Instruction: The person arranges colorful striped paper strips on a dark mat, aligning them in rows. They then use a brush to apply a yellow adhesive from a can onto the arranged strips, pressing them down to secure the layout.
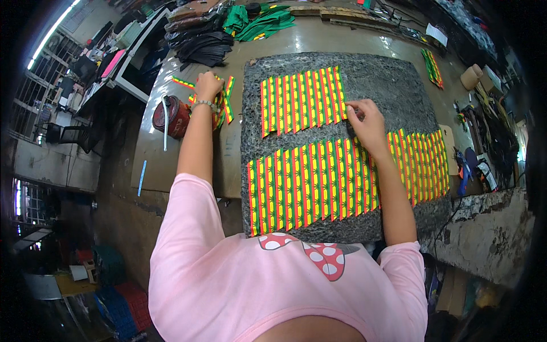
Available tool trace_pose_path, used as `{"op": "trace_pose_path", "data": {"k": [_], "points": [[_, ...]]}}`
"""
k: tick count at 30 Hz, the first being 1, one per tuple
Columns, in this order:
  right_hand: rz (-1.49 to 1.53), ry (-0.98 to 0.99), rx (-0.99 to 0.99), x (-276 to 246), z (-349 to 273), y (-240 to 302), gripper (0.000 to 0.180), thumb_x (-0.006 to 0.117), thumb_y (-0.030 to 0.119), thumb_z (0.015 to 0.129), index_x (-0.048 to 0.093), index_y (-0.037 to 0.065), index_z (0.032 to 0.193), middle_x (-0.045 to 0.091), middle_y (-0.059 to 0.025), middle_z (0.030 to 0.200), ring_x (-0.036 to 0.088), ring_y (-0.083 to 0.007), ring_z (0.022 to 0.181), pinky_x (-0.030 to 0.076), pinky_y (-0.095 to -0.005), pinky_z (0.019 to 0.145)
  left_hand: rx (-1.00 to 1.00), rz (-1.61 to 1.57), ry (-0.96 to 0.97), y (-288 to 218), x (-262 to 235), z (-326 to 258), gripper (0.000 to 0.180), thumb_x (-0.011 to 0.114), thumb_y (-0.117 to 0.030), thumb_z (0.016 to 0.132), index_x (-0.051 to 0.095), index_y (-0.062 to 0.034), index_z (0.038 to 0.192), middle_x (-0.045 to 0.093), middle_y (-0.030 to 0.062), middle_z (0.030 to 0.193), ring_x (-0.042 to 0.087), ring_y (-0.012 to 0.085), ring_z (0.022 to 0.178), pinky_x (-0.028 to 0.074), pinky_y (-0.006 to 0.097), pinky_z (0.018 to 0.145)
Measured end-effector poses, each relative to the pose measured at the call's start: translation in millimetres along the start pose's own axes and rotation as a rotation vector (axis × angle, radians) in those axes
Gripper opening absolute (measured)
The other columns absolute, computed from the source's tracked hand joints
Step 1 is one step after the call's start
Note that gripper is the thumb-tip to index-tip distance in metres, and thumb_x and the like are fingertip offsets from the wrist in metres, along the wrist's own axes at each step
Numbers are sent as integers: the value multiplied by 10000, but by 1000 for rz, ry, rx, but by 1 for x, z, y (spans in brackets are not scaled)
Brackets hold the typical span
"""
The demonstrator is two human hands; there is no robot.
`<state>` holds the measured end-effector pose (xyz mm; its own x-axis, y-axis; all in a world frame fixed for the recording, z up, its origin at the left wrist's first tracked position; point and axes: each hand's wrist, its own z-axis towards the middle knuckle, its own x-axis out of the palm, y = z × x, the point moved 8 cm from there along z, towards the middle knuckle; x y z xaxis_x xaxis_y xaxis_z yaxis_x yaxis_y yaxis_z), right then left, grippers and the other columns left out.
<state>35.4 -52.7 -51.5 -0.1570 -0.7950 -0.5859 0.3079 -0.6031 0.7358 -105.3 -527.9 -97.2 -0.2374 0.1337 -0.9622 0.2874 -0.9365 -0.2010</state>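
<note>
Your right hand (367,117) pinches the end strip of the upper row (302,100) at its three-o'clock edge, on the dark mat (387,80). Your left hand (208,85), fingers curled, rests on the loose striped strips (225,105) at nine o'clock. I'd judge the lower row (342,179) finished, the upper about two-thirds laid, with bare mat to fill.

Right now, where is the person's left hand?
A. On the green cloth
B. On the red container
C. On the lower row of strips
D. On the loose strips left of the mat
D: the left hand rests on the loose strips beside the mat, while the right hand touches the upper row.
</note>
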Motion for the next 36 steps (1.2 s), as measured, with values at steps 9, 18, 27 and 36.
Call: {"op": "trace_pose_path", "data": {"k": [9,18,27,36], "points": [[213,-212,19,-24,2,6,202,591,176,921,688,52,1048,614,-87,1049,606,-185,890,500,-305,756,399,-417,100,-105,-90,-26,220,734,-185,812,693,-16,947,711,79,835,674,134,765,516,281,708],[622,-240,-145,-38,-6,58,357,566,255,972,570,-11,1210,595,-95,1159,560,-173,1100,434,-323,958,1224,-860,166,-348,-185,-206,213,720,-142,816,682,-7,976,697,95,828,673,189,761,527,292,702],[656,-124,417,-12,-6,-36,329,523,262,991,628,-49,1006,632,-68,763,609,-106,668,520,-261,607,852,-858,399,-381,-29,-91,361,772,-201,797,681,-51,1112,703,60,838,653,99,760,519,259,718],[143,-58,400,3,-8,-49,293,612,156,881,638,-13,1118,662,-116,822,622,-180,629,509,-319,627,656,-970,398,-352,44,-72,374,796,-229,757,704,-44,1069,715,59,803,660,110,725,517,274,683]]}}
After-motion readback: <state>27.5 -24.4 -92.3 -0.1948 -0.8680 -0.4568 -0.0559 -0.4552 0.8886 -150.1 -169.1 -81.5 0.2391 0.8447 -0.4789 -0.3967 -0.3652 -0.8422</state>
